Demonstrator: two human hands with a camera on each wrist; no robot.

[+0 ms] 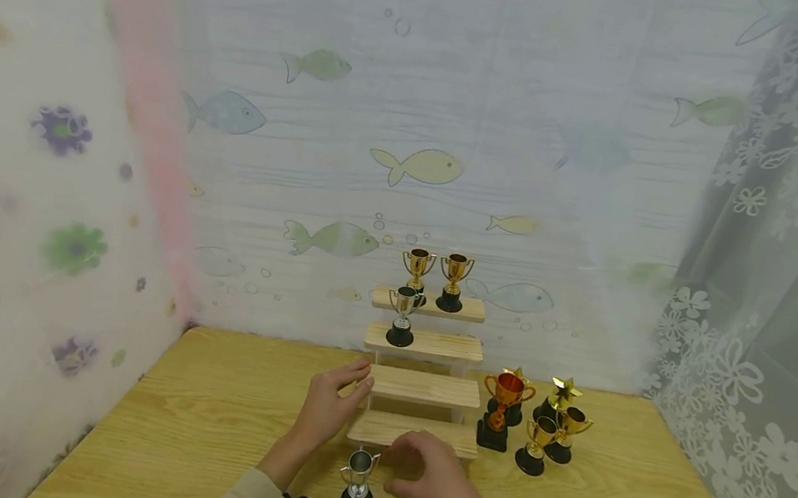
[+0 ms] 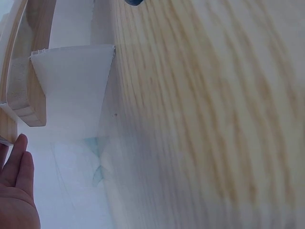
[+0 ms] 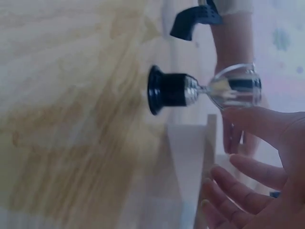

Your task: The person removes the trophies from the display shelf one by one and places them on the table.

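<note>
A small silver trophy cup (image 1: 358,483) with a black base stands upright at the front, before a stepped wooden shelf (image 1: 412,433). My right hand (image 1: 433,476) is just right of this cup, thumb and fingers spread apart. In the right wrist view, the thumb of the right hand (image 3: 267,167) comes close to the bowl of the silver trophy cup (image 3: 176,90); whether it touches cannot be told. My left hand (image 1: 334,400) rests its fingertips at the left end of a middle step. Straight fingers of the left hand (image 2: 19,186) show beside the shelf (image 2: 35,102) in the left wrist view.
Two gold trophy cups (image 1: 454,277) stand on the top step, and another silver cup (image 1: 403,317) on the step below. Right of the shelf are an orange-red cup (image 1: 499,409), gold cups (image 1: 535,445) and star trophies (image 1: 563,395). Fish-patterned cloth hangs behind the table (image 1: 213,393).
</note>
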